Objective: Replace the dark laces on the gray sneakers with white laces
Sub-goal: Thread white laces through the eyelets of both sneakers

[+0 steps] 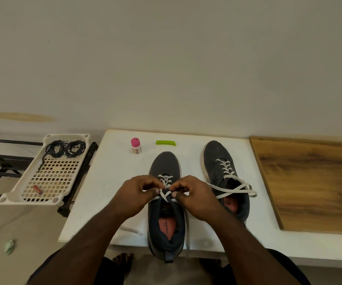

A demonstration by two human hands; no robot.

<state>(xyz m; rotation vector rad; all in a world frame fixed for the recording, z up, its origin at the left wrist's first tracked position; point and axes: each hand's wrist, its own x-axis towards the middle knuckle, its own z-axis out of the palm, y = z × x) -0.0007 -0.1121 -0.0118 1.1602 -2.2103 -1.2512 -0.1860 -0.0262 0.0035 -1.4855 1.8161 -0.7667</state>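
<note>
Head view: unreadable insole print (167,224).

Both bare forearms extend forward, converging. Left hand (138,194) and right hand (192,195) knuckles-up, fingers curled, thumbs nearly meeting; each pinches flat white lace (164,194) strand, crossing point between the two grips.

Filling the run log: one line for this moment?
step: lacing near sneaker | left hand, right hand: pinching white lace | far sneaker: laced, untied | dark laces: in basket
</note>
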